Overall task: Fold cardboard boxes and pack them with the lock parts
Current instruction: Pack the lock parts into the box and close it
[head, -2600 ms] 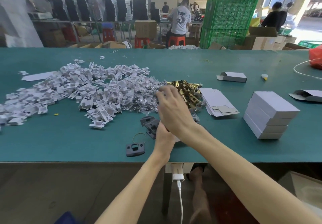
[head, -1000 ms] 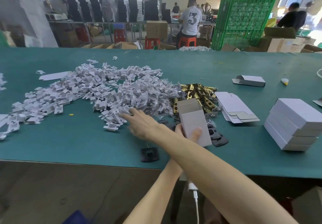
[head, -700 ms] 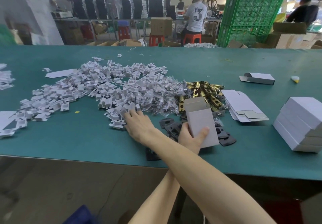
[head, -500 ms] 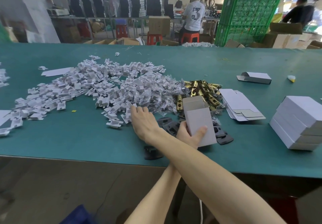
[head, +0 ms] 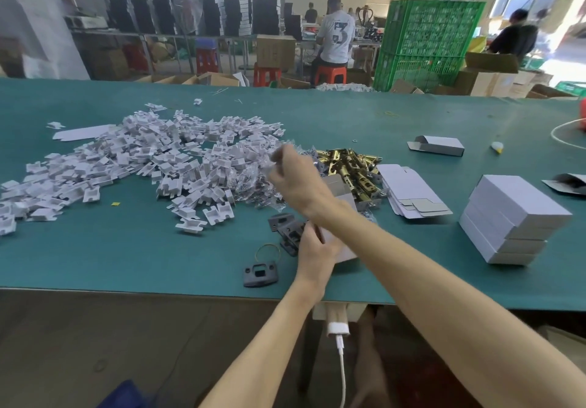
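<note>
Box [head: 345, 254], light crushable card, best held by its side walls, clasped in left hand [head: 314, 249]; right hand [head: 295, 179] fingers pinched a bag [head: 275, 162]

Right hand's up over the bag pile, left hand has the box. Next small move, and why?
Probably move the right hand over the open top of the box and drop in its pick. Its fingers are curled above the clear bags, though blur hides whether they hold one. The left hand grips the box, top flap raised, near the black plates.
</note>
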Tool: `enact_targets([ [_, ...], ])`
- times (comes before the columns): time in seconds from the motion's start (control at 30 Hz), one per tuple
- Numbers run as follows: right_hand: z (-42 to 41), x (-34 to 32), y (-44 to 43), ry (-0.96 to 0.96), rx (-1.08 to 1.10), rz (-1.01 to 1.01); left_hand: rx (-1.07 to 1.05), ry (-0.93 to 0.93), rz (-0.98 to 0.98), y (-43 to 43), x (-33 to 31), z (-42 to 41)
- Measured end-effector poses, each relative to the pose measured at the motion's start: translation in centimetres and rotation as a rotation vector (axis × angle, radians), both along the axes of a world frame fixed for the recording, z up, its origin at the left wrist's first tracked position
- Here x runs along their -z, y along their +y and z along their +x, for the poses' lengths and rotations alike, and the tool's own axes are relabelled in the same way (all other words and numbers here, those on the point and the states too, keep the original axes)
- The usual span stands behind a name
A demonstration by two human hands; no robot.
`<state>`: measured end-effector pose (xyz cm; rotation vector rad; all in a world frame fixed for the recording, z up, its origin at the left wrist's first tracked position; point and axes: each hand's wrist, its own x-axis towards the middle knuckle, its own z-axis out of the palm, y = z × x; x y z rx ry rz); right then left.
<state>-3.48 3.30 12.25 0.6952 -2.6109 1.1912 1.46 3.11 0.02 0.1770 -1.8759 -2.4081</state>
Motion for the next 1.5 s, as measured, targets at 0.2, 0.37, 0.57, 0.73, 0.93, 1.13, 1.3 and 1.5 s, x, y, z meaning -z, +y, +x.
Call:
enact_targets([
  [0.2, -2.2, -3.6, 6.8, 0.013, 0.105, 0.075, -0.010, 0.028, 0.021, 0.5, 0.0, 0.0],
  [0.37, -3.1, -3.4, 9.9, -0.117, 0.078, 0.310, 0.004, 0.023, 0.038, 0.6, -0.3, 0.2],
  [0.57, -3.4, -2.9, 10.6, -0.088, 0.098, 0.460, -0.002, 0.036, 0.025, 0.6, 0.0, 0.0],
  [0.73, -3.7, -2.6, 10.8, -0.006, 0.089, 0.633, 0.007, 0.054, 0.028, 0.5, 0.2, 0.0],
  [0.93, -3.2, -1.3, 10.6, 0.122, 0.037, 0.850, 0.009, 0.049, -0.017, 0.6, 0.3, 0.0],
  [1.13, -2.2, -1.3, 10.3, 0.139, 0.021, 1.011, 0.007, 0.040, -0.037, 0.6, 0.3, 0.0],
  [1.3, -2.1, -1.2, 9.7, 0.315, 0.096, 0.959, 0.012, 0.043, -0.049, 0.6, 0.4, 0.0],
  [1.5, -1.9, -0.3, 6.6, 0.421, 0.045, 0.779, 0.012, 0.029, -0.086, 0.5, 0.5, -0.1],
])
